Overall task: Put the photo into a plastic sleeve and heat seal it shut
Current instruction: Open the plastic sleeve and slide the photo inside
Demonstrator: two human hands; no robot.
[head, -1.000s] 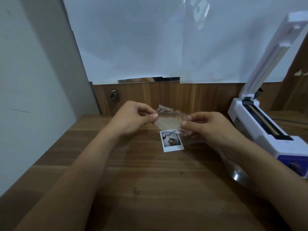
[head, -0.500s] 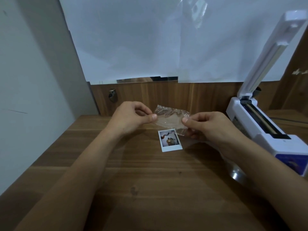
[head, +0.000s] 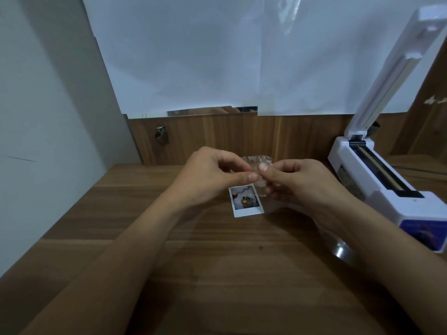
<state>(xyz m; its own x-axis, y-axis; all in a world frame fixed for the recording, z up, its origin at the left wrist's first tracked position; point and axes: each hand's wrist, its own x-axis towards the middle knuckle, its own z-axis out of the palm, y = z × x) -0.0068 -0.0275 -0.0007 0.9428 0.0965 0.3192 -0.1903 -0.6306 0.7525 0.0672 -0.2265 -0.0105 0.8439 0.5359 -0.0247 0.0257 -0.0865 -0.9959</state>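
Observation:
A small instant photo with a white border lies face up on the wooden table. Just above it I hold a crinkled clear plastic sleeve between both hands. My left hand pinches its near edge with thumb and forefinger. My right hand pinches the same edge right beside it, thumb tips almost touching. Most of the sleeve is hidden behind my fingers. The white heat sealer stands to the right with its lid arm raised.
White paper sheets cover the wall behind the table. A metal knob sticks out of the wooden back panel. A shiny round thing lies under my right forearm. A cable runs behind the sealer.
My hands have come together from either side of the sleeve to its middle, so the sleeve is now bunched between my fingertips. The photo has not moved.

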